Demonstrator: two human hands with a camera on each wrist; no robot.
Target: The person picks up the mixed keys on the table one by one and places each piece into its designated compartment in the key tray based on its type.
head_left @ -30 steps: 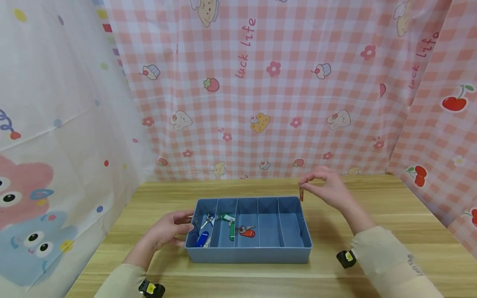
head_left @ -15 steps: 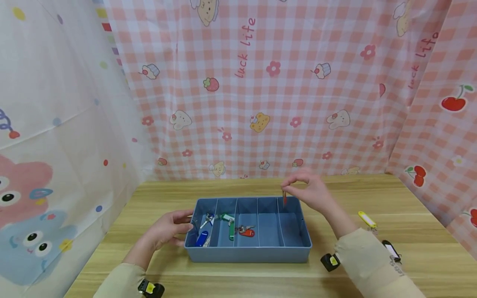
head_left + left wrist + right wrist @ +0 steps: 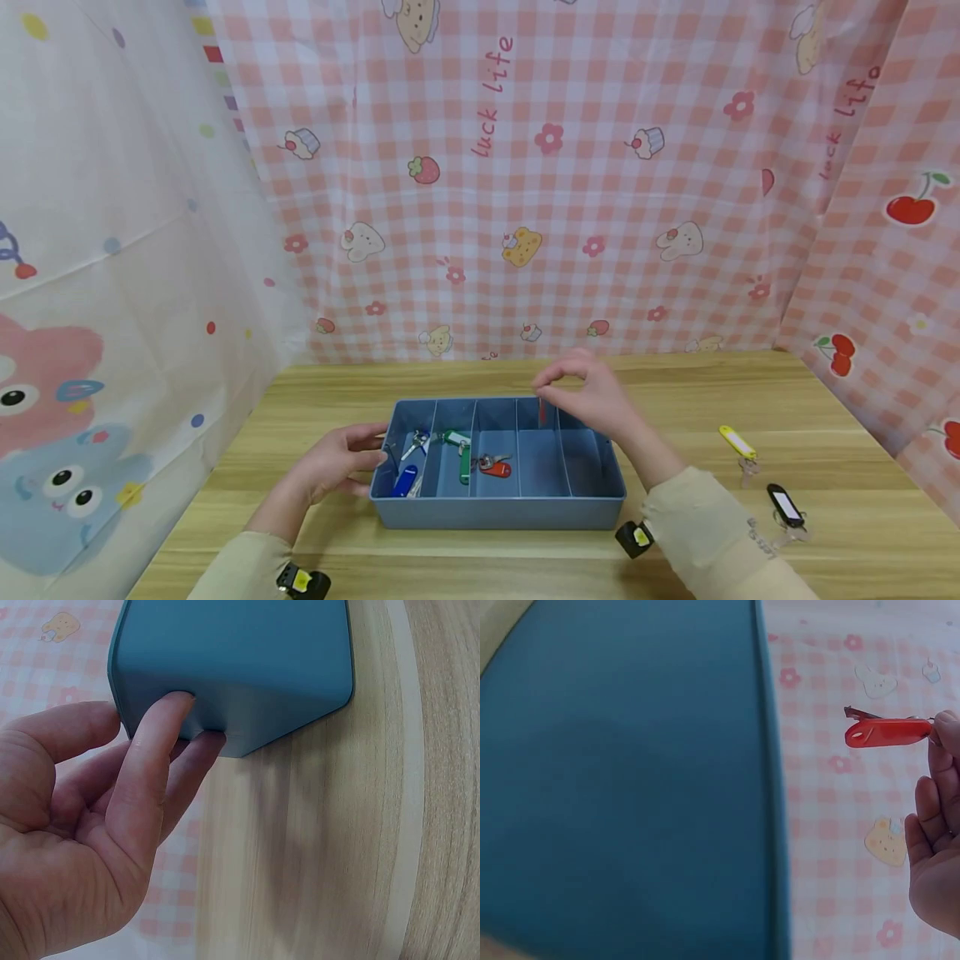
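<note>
A blue divided box [image 3: 498, 514] stands on the wooden table. My left hand [image 3: 337, 463] rests against its left end; in the left wrist view, fingertips [image 3: 178, 705] touch the outer wall. My right hand [image 3: 588, 402] pinches the ring end of a red key tag [image 3: 889, 733] with a key, which hangs near the back of the fourth compartment from the left. Inside the box, blue-tagged keys [image 3: 405, 481] lie in the leftmost compartment and green key tags [image 3: 465, 463] in the second. Another red key tag [image 3: 496, 470] with keys lies in the third.
To the right of the box, a yellow key tag [image 3: 737, 442] and a black key tag [image 3: 784, 504], each with keys, lie on the table. A pink checked cloth [image 3: 465, 217] hangs behind the table, and a white patterned cloth [image 3: 150, 250] hangs at the left.
My right hand has moved left with the red key tag, from beyond the box's right end to over its fourth compartment. The yellow and black tags have come into view. The left hand stays put.
</note>
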